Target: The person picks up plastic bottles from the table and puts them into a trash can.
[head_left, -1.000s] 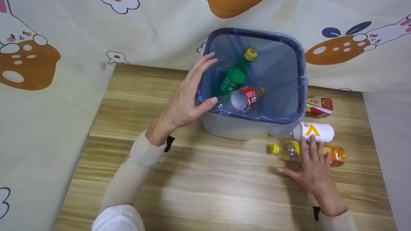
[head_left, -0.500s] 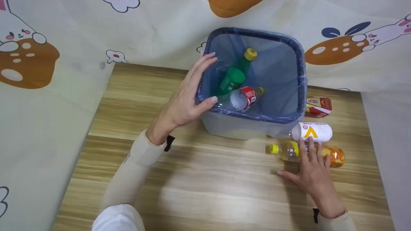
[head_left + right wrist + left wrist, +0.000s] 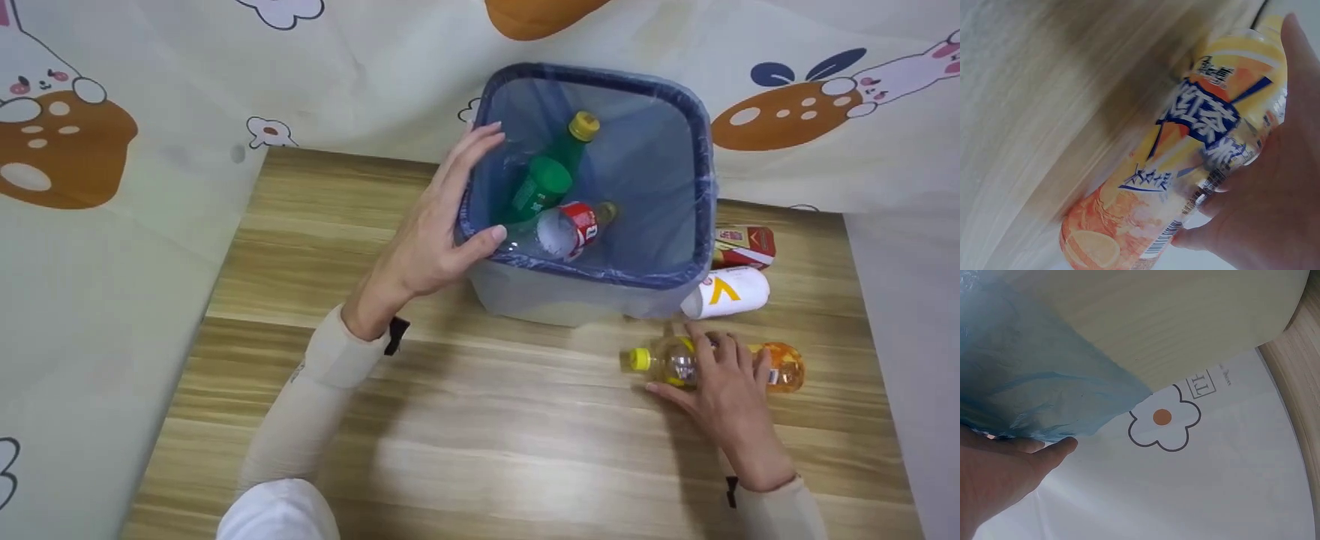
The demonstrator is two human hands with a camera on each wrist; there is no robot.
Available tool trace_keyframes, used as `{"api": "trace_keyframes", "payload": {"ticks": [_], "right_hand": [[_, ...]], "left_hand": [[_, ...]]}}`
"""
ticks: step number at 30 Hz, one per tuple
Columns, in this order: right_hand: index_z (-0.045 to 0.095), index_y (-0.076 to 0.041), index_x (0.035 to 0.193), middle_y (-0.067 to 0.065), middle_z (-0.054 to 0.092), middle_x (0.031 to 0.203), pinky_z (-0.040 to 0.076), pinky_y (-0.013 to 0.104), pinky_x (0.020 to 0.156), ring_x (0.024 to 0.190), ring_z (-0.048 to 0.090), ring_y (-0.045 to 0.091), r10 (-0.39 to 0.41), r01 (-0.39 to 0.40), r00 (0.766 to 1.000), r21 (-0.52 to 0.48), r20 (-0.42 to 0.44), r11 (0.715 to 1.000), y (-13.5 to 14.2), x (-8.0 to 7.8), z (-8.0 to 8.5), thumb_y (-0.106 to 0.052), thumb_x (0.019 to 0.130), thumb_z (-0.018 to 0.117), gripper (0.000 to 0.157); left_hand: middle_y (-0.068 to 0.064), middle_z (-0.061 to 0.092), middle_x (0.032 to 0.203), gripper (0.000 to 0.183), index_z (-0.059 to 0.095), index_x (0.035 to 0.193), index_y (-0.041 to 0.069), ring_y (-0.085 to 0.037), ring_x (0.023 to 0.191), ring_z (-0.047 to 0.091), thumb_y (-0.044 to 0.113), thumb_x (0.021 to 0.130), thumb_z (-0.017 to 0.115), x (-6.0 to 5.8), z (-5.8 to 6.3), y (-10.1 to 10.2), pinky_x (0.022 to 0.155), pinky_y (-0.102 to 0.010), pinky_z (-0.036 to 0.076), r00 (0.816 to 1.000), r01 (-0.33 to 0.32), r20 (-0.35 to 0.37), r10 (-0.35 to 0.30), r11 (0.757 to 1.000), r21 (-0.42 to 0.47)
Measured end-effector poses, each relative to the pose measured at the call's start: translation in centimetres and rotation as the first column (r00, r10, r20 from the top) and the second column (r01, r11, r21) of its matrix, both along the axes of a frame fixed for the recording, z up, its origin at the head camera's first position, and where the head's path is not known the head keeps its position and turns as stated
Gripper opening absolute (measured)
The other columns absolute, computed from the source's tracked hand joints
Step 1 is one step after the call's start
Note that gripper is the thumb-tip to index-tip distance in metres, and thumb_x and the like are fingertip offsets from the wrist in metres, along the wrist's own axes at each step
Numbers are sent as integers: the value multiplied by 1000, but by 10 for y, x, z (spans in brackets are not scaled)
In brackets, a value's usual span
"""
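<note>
My left hand (image 3: 439, 225) rests against the left side of a bin (image 3: 555, 296) lined with a bluish plastic bag (image 3: 1055, 377). Its fingers are fairly straight along the rim, and the thumb lies over the near left corner. At the right, my right hand (image 3: 735, 397) grips an iced tea bottle (image 3: 667, 360) lying on its side, cap to the left. Fingers reach over its far side and the thumb is at the near side. The right wrist view shows the yellow and orange label of the bottle (image 3: 1185, 140) beside the curled fingers (image 3: 1207, 236).
Inside the bin lie a green bottle (image 3: 544, 184) with a yellow cap and a clear bottle with a red label (image 3: 579, 223). Right of the bin are a white can (image 3: 727, 292) and a red drink carton (image 3: 750, 246). A patterned sheet (image 3: 360, 82) hangs behind the wooden surface (image 3: 480, 420).
The white can has shifted away toward the red carton and turned slightly. My right fingers have drawn in round the bottle, which has rolled a little. The left hand stays at the bin.
</note>
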State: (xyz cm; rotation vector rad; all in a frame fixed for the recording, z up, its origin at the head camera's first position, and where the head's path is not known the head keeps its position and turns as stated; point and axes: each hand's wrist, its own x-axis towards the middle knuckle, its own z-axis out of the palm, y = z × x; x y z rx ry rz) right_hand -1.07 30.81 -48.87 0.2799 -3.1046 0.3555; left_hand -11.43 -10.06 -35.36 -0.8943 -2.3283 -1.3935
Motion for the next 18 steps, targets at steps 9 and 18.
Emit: {"api": "trace_keyframes", "payload": {"ticks": [9, 18], "right_hand": [[49, -8, 132, 28, 46, 121, 10, 79, 102, 117, 40, 51, -1, 1, 1000, -7, -23, 1000, -2, 0, -1, -58, 69, 83, 87], [51, -6, 128, 29, 49, 117, 15, 78, 99, 110, 45, 54, 8, -8, 999, 10, -34, 1000, 0, -4, -2, -58, 72, 81, 82]], "left_hand": [[-2, 25, 161, 78, 32, 153, 13, -22, 152, 8, 60, 92, 48, 0, 1, 0, 120, -47, 14, 1000, -19, -7, 19, 1000, -1], [-3, 27, 160, 73, 40, 148, 14, -21, 152, 8, 59, 92, 48, -1, -1, 1, 119, -50, 16, 1000, -26, -2, 26, 1000, -1]]}}
